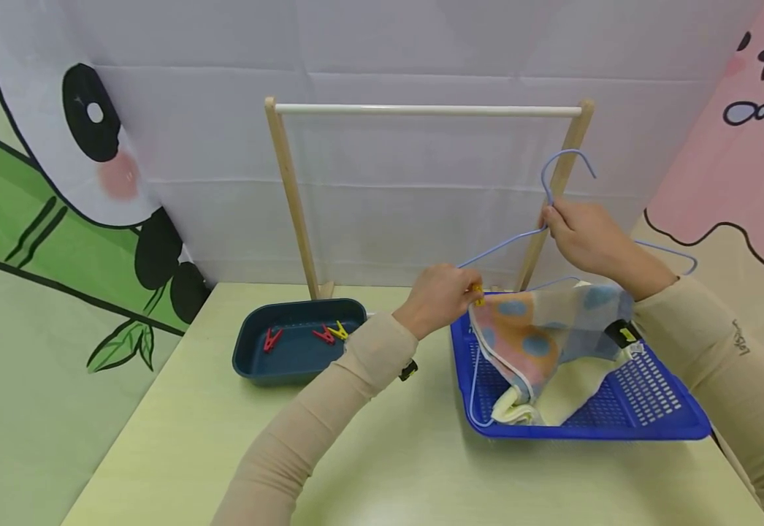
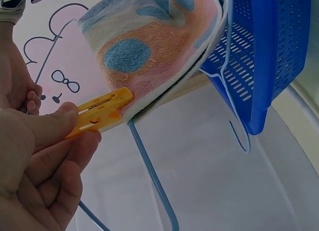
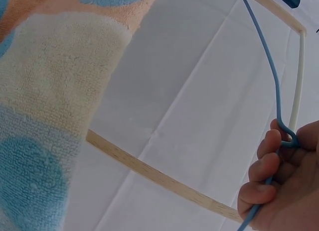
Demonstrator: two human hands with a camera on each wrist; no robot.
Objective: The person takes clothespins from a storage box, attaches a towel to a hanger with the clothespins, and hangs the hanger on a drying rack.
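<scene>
In the head view my right hand (image 1: 582,230) grips a blue wire hanger (image 1: 502,243) just below its hook, holding it up over the basket. My left hand (image 1: 439,296) pinches a yellow clothespin (image 2: 102,111) between thumb and fingers at the hanger's left end. The clothespin's tip is on a corner of a patterned towel (image 1: 529,329), right beside the hanger wire. Orange, pink and cream areas with blue spots cover the towel, which hangs down from that corner into the basket. In the right wrist view, fingers curl round the hanger's twisted neck.
Under the towel stands a blue perforated basket (image 1: 667,409), with a cream cloth (image 1: 582,391) and another wire hanger (image 2: 227,74) in it. A dark tray (image 1: 290,374) at left holds red and yellow clothespins. Behind, a wooden rack carries a white rod (image 1: 428,110).
</scene>
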